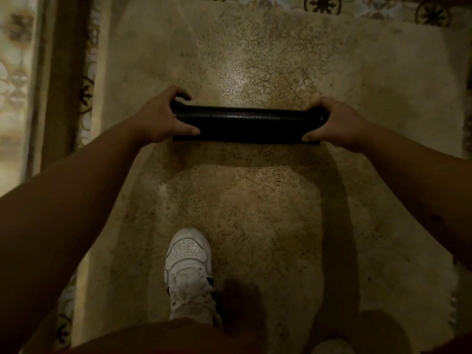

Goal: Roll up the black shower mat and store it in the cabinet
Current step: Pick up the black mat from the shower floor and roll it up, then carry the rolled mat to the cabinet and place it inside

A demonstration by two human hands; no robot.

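as i looked down through the head camera, the black shower mat, rolled into a tight glossy cylinder (249,124), lay crosswise in the middle of the view, level from left to right. my left hand (159,118) was closed round the roll's left end, its fingers (178,94) curled over the far side and the thumb pressed against the near side. my right hand (337,122) was closed round the right end in the same way, thumb on the near edge and fingers wrapped over the top. i could not tell whether the roll rested on the surface below or was held just above it. beneath it lay a pale beige shaggy rug (268,200), brightly lit just beyond the roll and shadowed under both forearms. a white perforated lace-up sneaker (189,272) stood on the rug nearer to me, left of centre and well apart from the roll. patterned floor tiles with dark round motifs (431,15) showed past the rug's far edge and along its left side. a brown vertical wooden strip (61,72) ran down the left of the view.
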